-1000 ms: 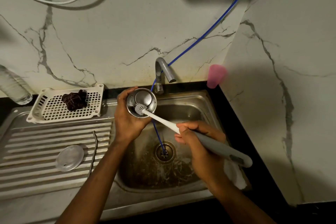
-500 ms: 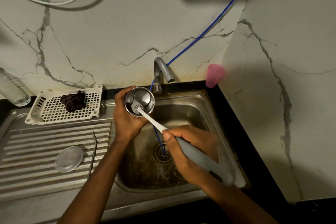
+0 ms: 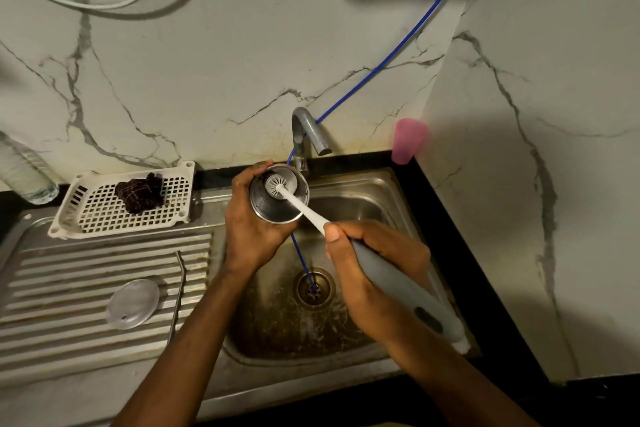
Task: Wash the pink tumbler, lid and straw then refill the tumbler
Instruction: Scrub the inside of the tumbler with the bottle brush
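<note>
The brush (image 3: 346,232) has a white head and neck and a grey handle, and the tumbler (image 3: 279,198) shows bare steel inside. White marble with grey veins covers the wall (image 3: 207,62), crossed by a blue tube (image 3: 398,55). A pink cup (image 3: 408,140) sits by the sink's (image 3: 374,184) far right corner, and a dark brown scrubber (image 3: 140,192) lies in a white grid-patterned basket (image 3: 173,208).

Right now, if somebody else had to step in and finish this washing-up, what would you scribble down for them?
Left hand: holds the tumbler tilted over the sink, its mouth facing the camera.
Right hand: grips the grey handle of the bottle brush, whose head is down inside the tumbler.
Lid: lying flat on the ribbed drainboard. Straw: lying just right of the lid.
Tap: no water visibly running.
Done: nothing clearly finished; the tumbler's inside is being scrubbed.
Left: rinse the tumbler, wash the lid and straw, then refill.
</note>
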Tool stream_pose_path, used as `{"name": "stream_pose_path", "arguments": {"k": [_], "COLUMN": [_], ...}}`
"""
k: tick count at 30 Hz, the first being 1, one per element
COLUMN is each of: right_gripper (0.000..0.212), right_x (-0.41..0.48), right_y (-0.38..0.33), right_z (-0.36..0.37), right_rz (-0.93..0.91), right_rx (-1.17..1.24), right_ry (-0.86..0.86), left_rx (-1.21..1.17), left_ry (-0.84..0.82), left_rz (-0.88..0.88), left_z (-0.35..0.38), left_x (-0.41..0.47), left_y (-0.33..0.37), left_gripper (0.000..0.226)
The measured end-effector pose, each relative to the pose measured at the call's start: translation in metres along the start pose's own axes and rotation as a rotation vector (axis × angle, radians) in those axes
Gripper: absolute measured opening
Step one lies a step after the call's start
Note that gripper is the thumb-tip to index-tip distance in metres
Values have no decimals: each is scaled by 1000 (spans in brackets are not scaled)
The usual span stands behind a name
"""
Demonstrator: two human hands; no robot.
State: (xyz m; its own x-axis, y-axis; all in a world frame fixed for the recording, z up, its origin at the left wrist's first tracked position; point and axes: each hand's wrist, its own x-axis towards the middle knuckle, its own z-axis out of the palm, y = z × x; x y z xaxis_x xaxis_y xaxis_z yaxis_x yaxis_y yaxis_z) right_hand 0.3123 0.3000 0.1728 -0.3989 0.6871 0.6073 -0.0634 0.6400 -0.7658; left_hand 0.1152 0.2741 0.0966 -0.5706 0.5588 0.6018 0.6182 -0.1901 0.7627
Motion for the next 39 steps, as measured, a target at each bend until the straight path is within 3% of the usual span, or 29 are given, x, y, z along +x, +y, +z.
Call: {"name": "stream_pose_path", "arguments": {"k": [3,6,10,15,19,23,25,29,33,39], "right_gripper": [21,14,12,18,17,14,15,10,14,7], "right_x": [-9,-19,-12,-8,1,4,0,-13,-9,-11], "right_y": [5,13,26,35,16,7,7,15,21,39], "right_z": [5,7,1,4,3,8,12,23,13,15], "right_rz": [36,-147,-232,-335,-43,169,184,43,150,-215], "right_rx": [9,-31,-79,-267,-51,14,59,100,112,-253], "right_ry": [-95,-174,-192,-189,-78,0,8,-38,-67,-214], "left_rx": [-32,-36,35,30,22,22,6,-21,15,82], "left_ry": [28,63,-35,-29,4,10,15,39,-10,-174], "left_rz": [-14,-70,-37,-39,-32,-12,-11,-31,-43,13], "left_z": [2,-2,-11,-6,-7,-7,-6,-6,-13,-6], "left_x": [2,2,-1,0,4,5,7,12,13,8], "left_y": [1,-1,-5,-6,-8,-8,-7,-5,-8,-6], "left_gripper": [92,86,83,88,95,92,91,84,92,86]}}
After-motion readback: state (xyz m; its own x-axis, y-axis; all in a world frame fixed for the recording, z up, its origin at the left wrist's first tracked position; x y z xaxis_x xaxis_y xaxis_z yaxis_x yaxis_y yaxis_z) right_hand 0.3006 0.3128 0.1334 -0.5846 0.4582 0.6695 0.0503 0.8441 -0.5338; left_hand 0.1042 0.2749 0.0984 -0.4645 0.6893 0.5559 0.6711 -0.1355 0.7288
